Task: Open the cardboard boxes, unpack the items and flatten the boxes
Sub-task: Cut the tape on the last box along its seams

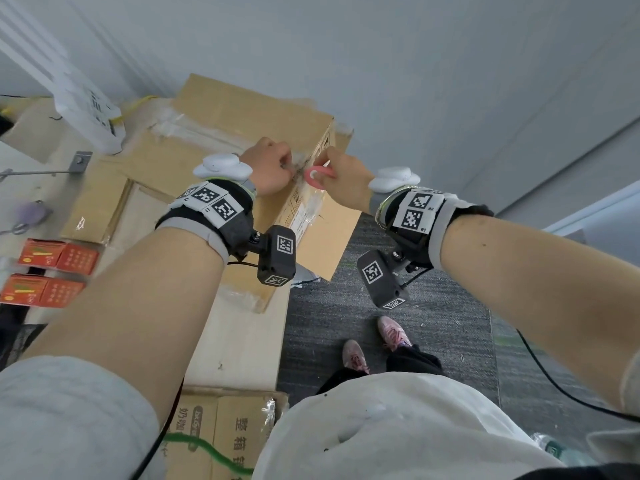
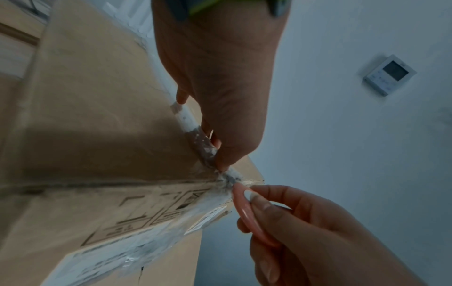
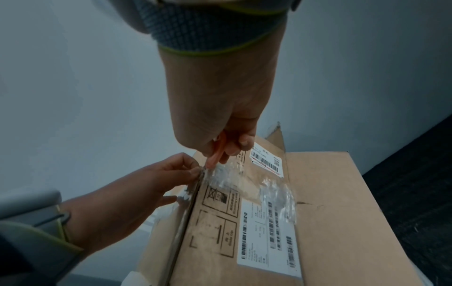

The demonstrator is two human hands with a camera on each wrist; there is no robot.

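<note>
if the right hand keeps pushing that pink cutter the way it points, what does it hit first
Most likely the crumpled clear tape at the top edge of the cardboard box, where the pink cutter in the right hand points; the left hand's fingers pinch tape right beside it.

Both bare forearms reach toward 12 o'clock, hands nearly meeting; the left hand (image 1: 273, 167), fingers curled, pinches at its fingertips, while at its 3 o'clock the right hand (image 1: 346, 178) pinches likewise

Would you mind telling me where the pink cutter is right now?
The pink cutter is pinched in the right hand, its tip at the taped top edge of the big cardboard box, beside the left hand.
</note>
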